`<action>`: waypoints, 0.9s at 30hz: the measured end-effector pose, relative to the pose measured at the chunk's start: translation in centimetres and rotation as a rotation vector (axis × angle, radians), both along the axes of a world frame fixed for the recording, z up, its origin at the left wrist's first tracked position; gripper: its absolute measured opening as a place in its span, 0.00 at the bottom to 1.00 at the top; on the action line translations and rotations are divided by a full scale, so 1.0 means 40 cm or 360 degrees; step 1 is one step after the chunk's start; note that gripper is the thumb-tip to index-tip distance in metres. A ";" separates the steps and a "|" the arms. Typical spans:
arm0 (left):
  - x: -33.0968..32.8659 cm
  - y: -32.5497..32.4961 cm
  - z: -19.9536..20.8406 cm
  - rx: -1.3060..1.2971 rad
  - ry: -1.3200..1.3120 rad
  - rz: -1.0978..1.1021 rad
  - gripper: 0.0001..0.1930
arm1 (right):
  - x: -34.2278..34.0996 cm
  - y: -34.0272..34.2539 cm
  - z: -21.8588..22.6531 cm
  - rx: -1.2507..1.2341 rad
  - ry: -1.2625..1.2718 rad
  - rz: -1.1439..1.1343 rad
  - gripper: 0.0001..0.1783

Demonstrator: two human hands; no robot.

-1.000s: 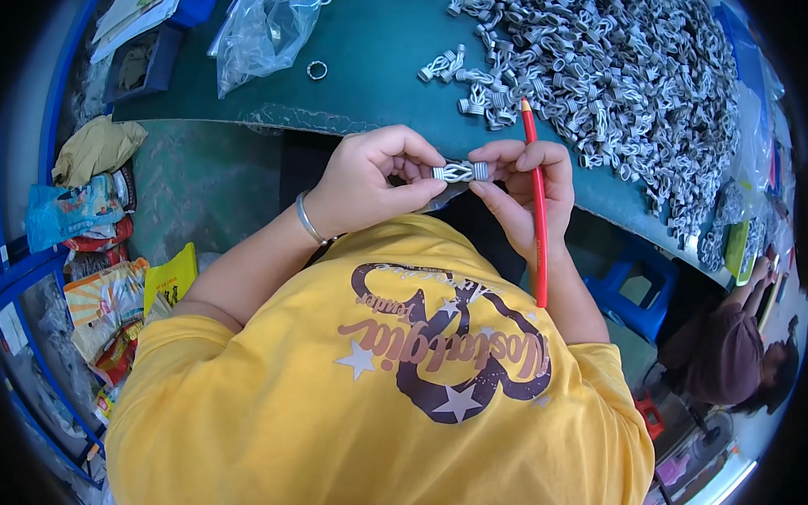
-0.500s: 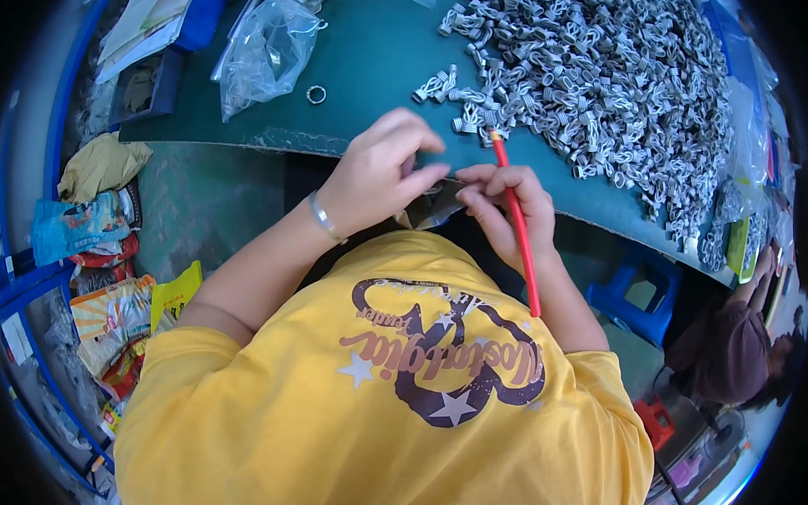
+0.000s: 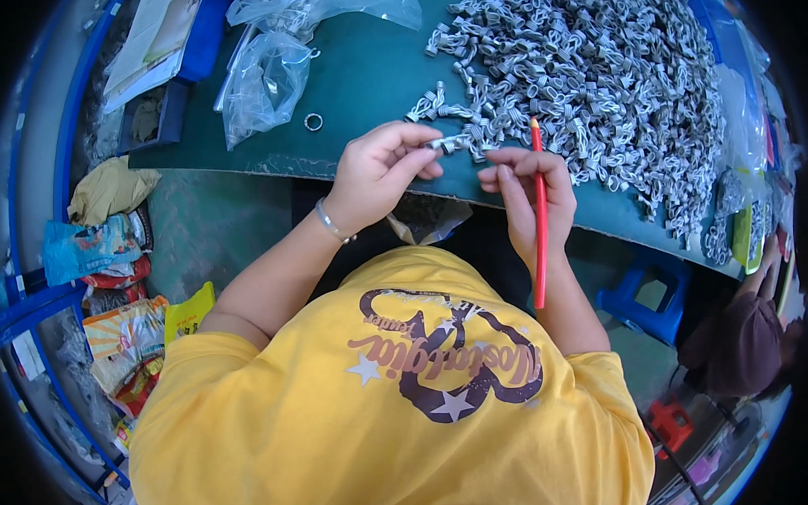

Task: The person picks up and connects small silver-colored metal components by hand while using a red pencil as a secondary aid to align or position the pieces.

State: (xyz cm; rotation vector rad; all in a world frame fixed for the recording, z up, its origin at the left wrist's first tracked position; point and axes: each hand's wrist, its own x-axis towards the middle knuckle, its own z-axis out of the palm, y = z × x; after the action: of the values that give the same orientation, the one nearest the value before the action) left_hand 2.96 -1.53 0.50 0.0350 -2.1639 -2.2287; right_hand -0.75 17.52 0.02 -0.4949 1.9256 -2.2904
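Observation:
At the front edge of the green table, my left hand (image 3: 385, 171) pinches a small looped grey cord piece (image 3: 450, 144) between thumb and fingertips. My right hand (image 3: 537, 187) is a little to its right, fingers curled, with a red pencil (image 3: 541, 239) lodged among them. The pencil stands nearly upright in view, its bare tip toward the table. Just beyond both hands spreads a big heap of similar grey looped cord pieces (image 3: 602, 76), a few lying loose at its left edge. Below the table edge, an open plastic bag (image 3: 428, 220) shows near my lap.
A small ring (image 3: 313, 122) and clear plastic bags (image 3: 265, 88) lie on the green table (image 3: 363, 85), left of the heap. Papers and a blue bin stand at far left. Colourful packages (image 3: 126, 333) fill a rack. A blue stool (image 3: 644, 299) and another person (image 3: 732, 348) are at right.
My left hand has moved up from the table edge and now pinches a looped cord piece. My right hand has shifted slightly right, keeping the pencil. The hands are farther apart.

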 end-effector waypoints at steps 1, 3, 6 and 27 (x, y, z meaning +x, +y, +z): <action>0.015 -0.003 0.004 -0.0005 -0.0006 -0.0012 0.09 | -0.001 -0.012 0.012 0.0007 -0.0083 0.0008 0.07; 0.039 -0.005 0.008 0.0215 0.0087 -0.0127 0.10 | -0.005 -0.031 0.024 -0.0125 -0.0283 0.0083 0.07; 0.050 -0.001 0.010 0.0122 0.0211 -0.0164 0.10 | -0.014 -0.033 0.029 -0.0318 -0.0601 0.0327 0.08; 0.062 0.003 0.012 -0.0142 0.0313 -0.0134 0.11 | 0.022 -0.016 -0.026 -0.0422 0.0019 0.0281 0.23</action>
State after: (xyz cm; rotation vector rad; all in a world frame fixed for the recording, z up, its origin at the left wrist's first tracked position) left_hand 5.44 -1.42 0.99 -0.2705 -2.1918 -2.0736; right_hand 0.15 16.88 -1.02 -0.6766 1.5196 -2.4387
